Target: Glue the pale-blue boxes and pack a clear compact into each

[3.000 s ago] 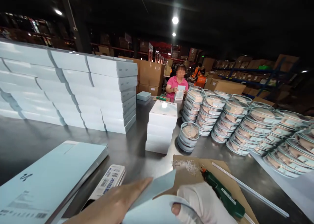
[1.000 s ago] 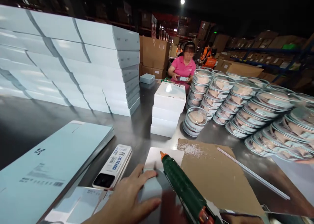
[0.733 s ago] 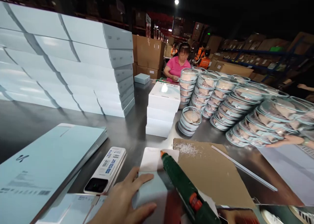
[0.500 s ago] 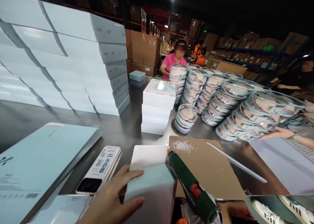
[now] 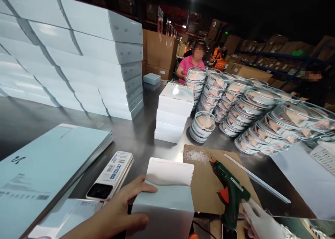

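Observation:
My left hand [image 5: 117, 211] grips a small pale blue box [image 5: 167, 204] at the near edge of the steel table [image 5: 131, 137], fingers on its top and thumb on its side. The box's white flap [image 5: 170, 171] stands open at the far end. A green hot-glue gun [image 5: 230, 190] with an orange trigger rests on a brown cardboard sheet [image 5: 204, 183], nozzle pointing away from me. My right hand [image 5: 261, 225], in a white glove, sits just behind the gun's rear with its fingers loose. It does not wrap around the gun.
A labelled white packet [image 5: 111, 176] and flat pale blue boxes [image 5: 44, 165] lie to the left. Behind them are a big stack of white boxes [image 5: 78, 57], a small white stack [image 5: 174, 113], rows of round lidded containers [image 5: 251, 113] and a glue stick [image 5: 258, 179]. A person in pink [image 5: 192, 62] sits opposite.
The glue gun has left the box's flap and now rests on the cardboard to the right. My right hand has come off it. My left hand still holds the box.

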`<action>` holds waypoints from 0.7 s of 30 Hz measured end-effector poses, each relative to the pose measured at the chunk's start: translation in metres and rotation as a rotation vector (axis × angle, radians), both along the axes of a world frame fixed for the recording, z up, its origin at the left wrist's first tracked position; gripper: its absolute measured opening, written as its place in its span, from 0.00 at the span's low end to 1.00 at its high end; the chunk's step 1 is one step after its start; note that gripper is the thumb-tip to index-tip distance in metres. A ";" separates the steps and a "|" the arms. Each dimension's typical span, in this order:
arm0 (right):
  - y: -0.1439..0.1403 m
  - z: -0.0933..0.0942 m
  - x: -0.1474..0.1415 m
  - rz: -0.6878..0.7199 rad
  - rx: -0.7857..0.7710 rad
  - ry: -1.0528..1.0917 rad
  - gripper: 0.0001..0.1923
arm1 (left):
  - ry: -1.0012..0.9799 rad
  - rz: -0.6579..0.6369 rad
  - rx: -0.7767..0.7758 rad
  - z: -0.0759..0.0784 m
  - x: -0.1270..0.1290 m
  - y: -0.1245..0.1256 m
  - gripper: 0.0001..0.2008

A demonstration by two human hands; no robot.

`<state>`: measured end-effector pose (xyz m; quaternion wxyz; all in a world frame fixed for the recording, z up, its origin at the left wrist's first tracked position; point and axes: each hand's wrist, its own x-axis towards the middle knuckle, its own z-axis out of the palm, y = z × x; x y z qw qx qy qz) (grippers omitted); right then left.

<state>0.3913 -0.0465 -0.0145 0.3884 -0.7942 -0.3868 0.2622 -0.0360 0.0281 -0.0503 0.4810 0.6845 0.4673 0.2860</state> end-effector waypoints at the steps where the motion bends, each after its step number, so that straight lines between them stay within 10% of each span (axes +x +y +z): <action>1: -0.002 -0.001 -0.008 0.018 0.014 0.031 0.20 | -0.003 0.001 0.005 0.003 0.003 0.000 0.27; 5: 0.011 -0.003 -0.088 0.388 0.344 0.371 0.60 | -0.058 0.012 -0.019 0.008 0.013 -0.003 0.26; 7: 0.021 -0.005 -0.125 0.560 0.376 0.550 0.65 | -0.153 0.053 -0.030 0.005 0.018 -0.006 0.25; 13: 0.024 -0.022 -0.135 0.757 0.225 0.142 0.36 | -0.407 0.210 0.043 -0.004 0.024 -0.012 0.26; 21: 0.035 0.009 -0.139 0.953 0.382 0.061 0.27 | -0.098 -0.096 0.172 0.022 0.004 0.016 0.14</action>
